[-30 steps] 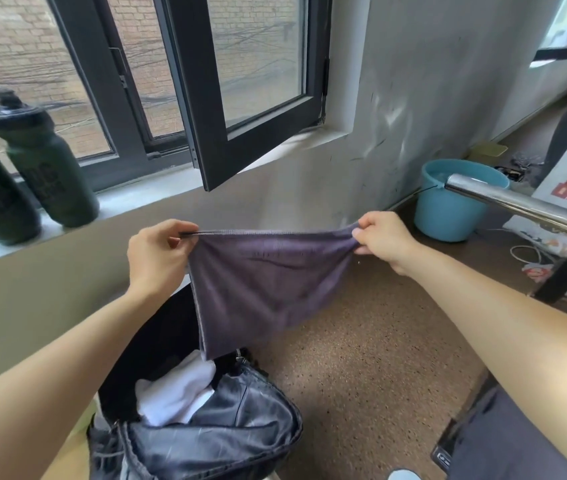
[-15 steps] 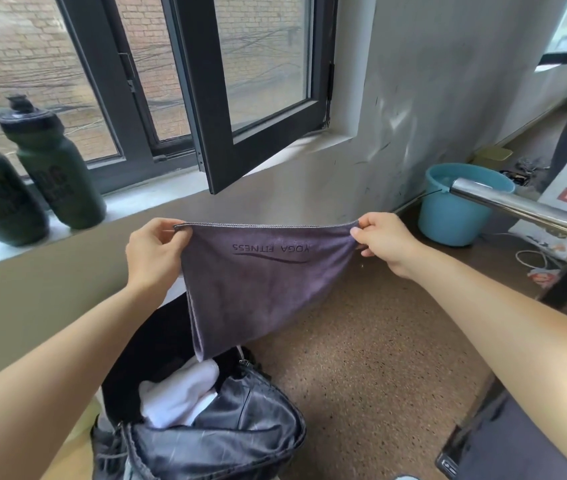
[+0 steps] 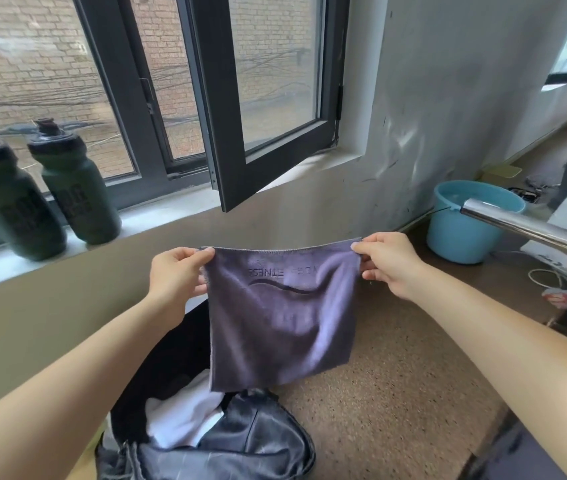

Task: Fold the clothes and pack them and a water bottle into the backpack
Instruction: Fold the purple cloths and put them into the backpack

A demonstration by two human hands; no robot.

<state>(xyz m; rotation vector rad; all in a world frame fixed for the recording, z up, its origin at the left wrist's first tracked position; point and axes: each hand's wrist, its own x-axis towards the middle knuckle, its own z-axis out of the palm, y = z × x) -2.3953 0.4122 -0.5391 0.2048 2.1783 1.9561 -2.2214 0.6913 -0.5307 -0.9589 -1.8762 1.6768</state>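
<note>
Place: plain home room.
Window: open dark-framed glass window (image 3: 268,98) above the left hand (image 3: 178,275).
Sill: two dark green plastic bottles (image 3: 77,188), further left.
By the wall: light blue plastic bucket (image 3: 462,233) beyond the right hand (image 3: 389,261).

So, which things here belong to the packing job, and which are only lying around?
For the job: purple cloth, pinched by left hand and right hand; black backpack; white garment in it; green bottle on the sill, second bottle beside it.
Lying about: blue bucket; metal rail; white cable.
</note>
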